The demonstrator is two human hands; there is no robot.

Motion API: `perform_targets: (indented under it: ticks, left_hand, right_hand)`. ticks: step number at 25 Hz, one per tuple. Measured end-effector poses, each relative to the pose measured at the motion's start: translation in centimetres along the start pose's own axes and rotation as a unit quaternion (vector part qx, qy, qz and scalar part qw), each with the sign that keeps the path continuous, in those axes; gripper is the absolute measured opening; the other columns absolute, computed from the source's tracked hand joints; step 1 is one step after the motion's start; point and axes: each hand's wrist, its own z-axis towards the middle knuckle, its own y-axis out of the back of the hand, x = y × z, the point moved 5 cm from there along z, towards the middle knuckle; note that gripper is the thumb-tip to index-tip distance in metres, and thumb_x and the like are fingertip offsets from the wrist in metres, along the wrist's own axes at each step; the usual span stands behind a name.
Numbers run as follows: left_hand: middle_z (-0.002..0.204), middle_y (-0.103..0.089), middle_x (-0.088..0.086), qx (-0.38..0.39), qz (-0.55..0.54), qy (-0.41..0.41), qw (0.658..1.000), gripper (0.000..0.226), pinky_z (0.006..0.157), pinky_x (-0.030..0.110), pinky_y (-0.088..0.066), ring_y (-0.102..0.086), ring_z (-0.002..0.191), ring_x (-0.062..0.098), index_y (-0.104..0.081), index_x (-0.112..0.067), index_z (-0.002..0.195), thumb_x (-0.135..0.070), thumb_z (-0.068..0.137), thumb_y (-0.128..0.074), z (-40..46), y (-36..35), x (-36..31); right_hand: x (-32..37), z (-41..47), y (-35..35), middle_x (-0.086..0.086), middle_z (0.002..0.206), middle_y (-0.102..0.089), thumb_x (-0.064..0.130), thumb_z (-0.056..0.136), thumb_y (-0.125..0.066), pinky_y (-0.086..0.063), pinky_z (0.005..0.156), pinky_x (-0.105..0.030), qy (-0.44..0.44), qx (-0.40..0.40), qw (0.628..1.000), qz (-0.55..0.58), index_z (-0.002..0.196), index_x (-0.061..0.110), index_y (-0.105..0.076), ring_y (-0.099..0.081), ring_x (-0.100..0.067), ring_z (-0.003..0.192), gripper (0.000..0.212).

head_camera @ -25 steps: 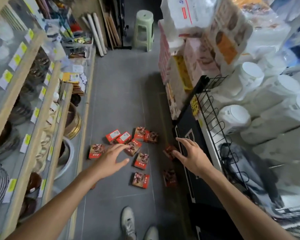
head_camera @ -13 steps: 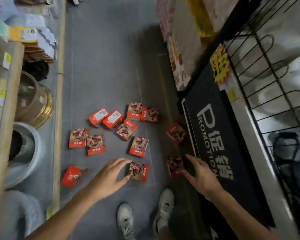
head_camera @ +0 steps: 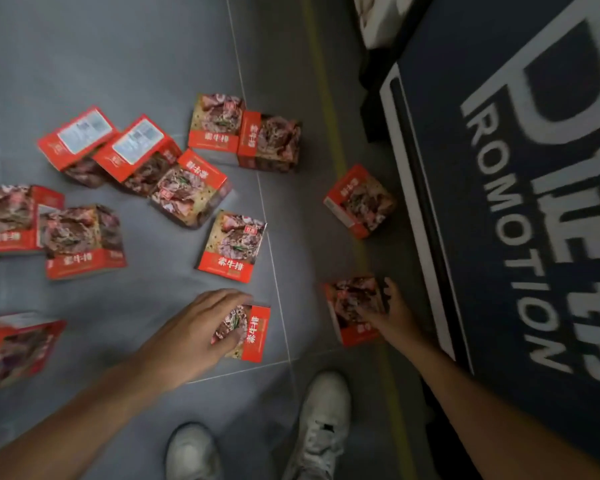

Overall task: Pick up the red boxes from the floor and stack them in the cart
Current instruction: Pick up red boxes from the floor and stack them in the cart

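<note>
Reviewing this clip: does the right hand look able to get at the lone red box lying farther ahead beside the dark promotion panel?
Probably yes, but not yet. The right hand is gripping a nearer red box. The lone box lies ahead with bare floor around it and nothing on top; the promotion panel stands beside it.

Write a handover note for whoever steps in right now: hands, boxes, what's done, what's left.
Left hand: fingers curled over a red box on the floor.
Right hand: gripping another box beside the black promotion panel.
Neither box looks lifted.
Other boxes lie scattered across the tiles, including one near the panel.
Cart not in view; nothing seen stacked.
Left: lift these two, stack them in the cart, then gather the others.
</note>
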Motion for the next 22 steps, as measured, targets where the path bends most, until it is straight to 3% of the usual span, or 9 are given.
perform_targets:
  ticks: [3, 5, 7, 9, 11, 12, 15, 19, 22]
  left_hand:
    - [0.138, -0.046, -0.026, -0.007, -0.002, 0.000, 1.000, 0.052, 0.107, 0.018, -0.036, -0.043, 0.131, -0.005, -0.050, -0.037, 0.140, -0.054, 0.091, -0.043, 0.8, -2.3, 2.1]
    - [0.138, -0.045, -0.028, -0.012, 0.003, 0.001, 1.000, 0.050, 0.105, 0.018, -0.038, -0.042, 0.131, -0.006, -0.049, -0.039, 0.140, -0.052, 0.092, -0.042, 1.0, -3.3, 3.4]
    - [0.137, -0.047, -0.027, -0.024, -0.004, 0.004, 1.000, 0.048, 0.104, 0.015, -0.037, -0.044, 0.130, -0.006, -0.051, -0.038, 0.138, -0.048, 0.092, -0.044, 1.1, -3.7, 4.3]
    - [0.137, -0.047, -0.027, -0.018, -0.007, 0.008, 1.000, 0.046, 0.103, 0.019, -0.039, -0.045, 0.131, -0.004, -0.051, -0.038, 0.138, -0.044, 0.093, -0.046, 0.9, -4.5, 5.0]
    - [0.138, -0.046, -0.027, -0.015, -0.013, 0.010, 1.000, 0.044, 0.102, 0.027, -0.045, -0.045, 0.132, -0.002, -0.049, -0.039, 0.137, -0.042, 0.094, -0.047, 0.5, -4.8, 5.1]
    - [0.139, -0.046, -0.027, -0.015, -0.016, 0.010, 1.000, 0.043, 0.102, 0.029, -0.047, -0.045, 0.134, -0.001, -0.049, -0.039, 0.137, -0.041, 0.094, -0.047, 0.3, -4.8, 4.9]
    - [0.140, -0.045, -0.027, -0.018, -0.020, 0.019, 0.999, 0.045, 0.102, 0.021, -0.043, -0.043, 0.134, -0.003, -0.050, -0.038, 0.138, -0.039, 0.092, -0.050, -0.7, -3.6, 4.1]
    - [0.142, -0.047, -0.016, 0.009, 0.026, 0.021, 0.999, 0.057, 0.106, 0.011, -0.031, -0.040, 0.134, 0.002, -0.049, -0.031, 0.141, -0.029, 0.087, -0.066, -1.3, -1.6, 3.4]
    - [0.148, -0.044, -0.005, 0.035, 0.075, 0.037, 0.996, 0.073, 0.113, 0.019, -0.025, -0.037, 0.139, 0.014, -0.042, -0.023, 0.148, -0.029, 0.082, -0.072, -0.5, -1.3, 3.5]
  right_hand:
    - [-2.7, 4.8, -2.1, -0.012, 0.158, -0.042, 0.025, 0.071, -0.093, -0.040, 0.111, -0.037, -0.030, -0.034, 0.998, 0.041, 0.160, 0.016, -0.024, -0.047, -0.030, 0.140, 0.113]
    - [-4.0, 7.1, -3.3, -0.013, 0.151, -0.051, 0.028, 0.058, -0.099, -0.043, 0.104, -0.034, -0.050, -0.026, 0.997, 0.059, 0.157, 0.012, -0.034, -0.052, -0.030, 0.134, 0.120]
    - [-5.3, 8.2, -3.7, -0.013, 0.136, -0.064, 0.050, 0.036, -0.100, -0.047, 0.094, -0.031, -0.059, -0.027, 0.996, 0.065, 0.144, 0.010, -0.053, -0.063, -0.028, 0.120, 0.124]
    - [-6.2, 8.0, -4.4, -0.007, 0.119, -0.073, 0.055, 0.040, -0.098, -0.051, 0.082, -0.024, -0.044, -0.042, 0.996, 0.066, 0.128, 0.010, -0.066, -0.068, -0.022, 0.102, 0.103]
    - [-6.1, 6.7, -4.7, 0.006, 0.099, -0.072, 0.035, 0.060, -0.097, -0.047, 0.066, -0.009, -0.012, -0.075, 0.994, 0.081, 0.121, 0.012, -0.069, -0.066, -0.009, 0.085, 0.071]
    - [-5.8, 5.9, -4.8, 0.010, 0.096, -0.069, 0.027, 0.062, -0.097, -0.046, 0.064, -0.007, 0.006, -0.093, 0.992, 0.087, 0.123, 0.012, -0.067, -0.066, -0.009, 0.086, 0.069]
    - [-5.5, 2.9, -5.3, 0.001, 0.118, -0.064, 0.021, 0.051, -0.102, -0.047, 0.089, -0.024, 0.033, -0.100, 0.988, 0.115, 0.135, 0.026, -0.052, -0.062, -0.019, 0.110, 0.098]
    - [-4.3, -1.6, -4.3, 0.001, 0.137, -0.052, 0.067, 0.029, -0.095, -0.048, 0.105, -0.050, 0.065, -0.100, 0.991, 0.061, 0.137, 0.052, -0.041, -0.056, -0.024, 0.127, 0.122]
    - [-0.8, -5.7, -3.2, 0.006, 0.134, -0.052, 0.044, 0.038, -0.103, -0.050, 0.105, -0.049, 0.126, -0.074, 0.987, 0.069, 0.130, 0.060, -0.042, -0.058, -0.014, 0.124, 0.111]
